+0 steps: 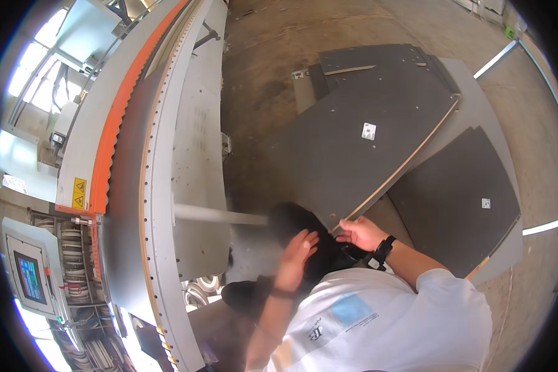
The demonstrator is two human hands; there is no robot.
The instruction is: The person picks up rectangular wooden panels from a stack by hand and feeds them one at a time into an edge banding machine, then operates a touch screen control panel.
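Observation:
My right hand [361, 234] has a black watch on its wrist. Its fingers are closed at the near corner of a large dark grey panel [341, 155], which has a bare wood-coloured edge and a small white label. My left hand [299, 249] is raised in front of my dark trousers, fingers spread a little, with nothing seen in it. A dark band circles the left wrist. Under and beyond the large panel lie other dark panels [384, 57], and a second labelled dark panel [459, 192] rests to its right.
A long machine [84, 149] with an orange stripe runs along my left, and a dark board [127, 248] lies in it. Nearer stands a control screen [30, 276] beside racks of rolled edging strip [74, 248]. A light bar [220, 215] juts from the machine toward my legs.

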